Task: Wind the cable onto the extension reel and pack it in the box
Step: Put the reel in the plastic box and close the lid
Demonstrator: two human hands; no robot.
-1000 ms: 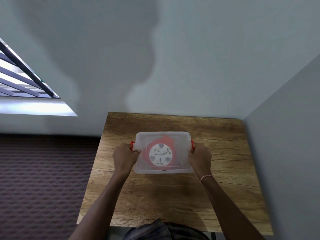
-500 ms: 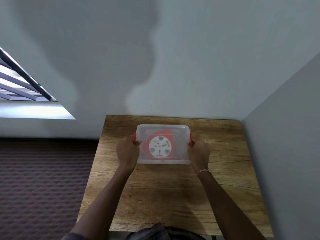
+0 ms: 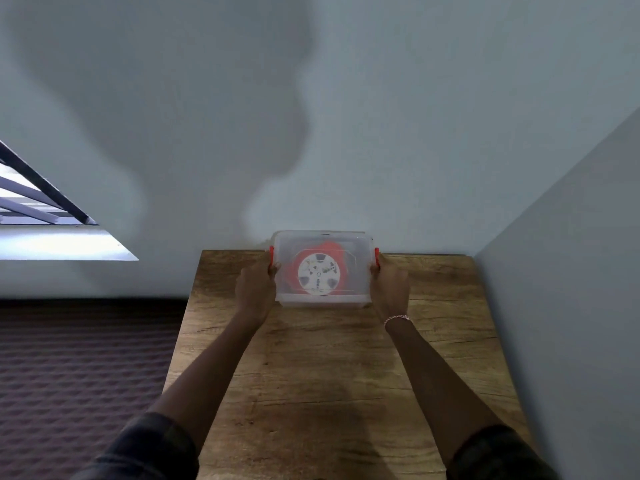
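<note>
Risk sits at the far edge of the wooden table (image 3: 329,375), where left hand (image 3: 254,291) and right hand (image 3: 389,289), fingers curled round its ends, hold the lidded clear box (image 3: 322,301) with the extension reel (image 3: 317,273) inside: pushed further, it could knock the wall (image 3: 381,133).

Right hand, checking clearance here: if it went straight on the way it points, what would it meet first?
Probably the back wall. The right hand, gripping the box, points away across the table toward it; the remaining gap is hard to judge.
</note>
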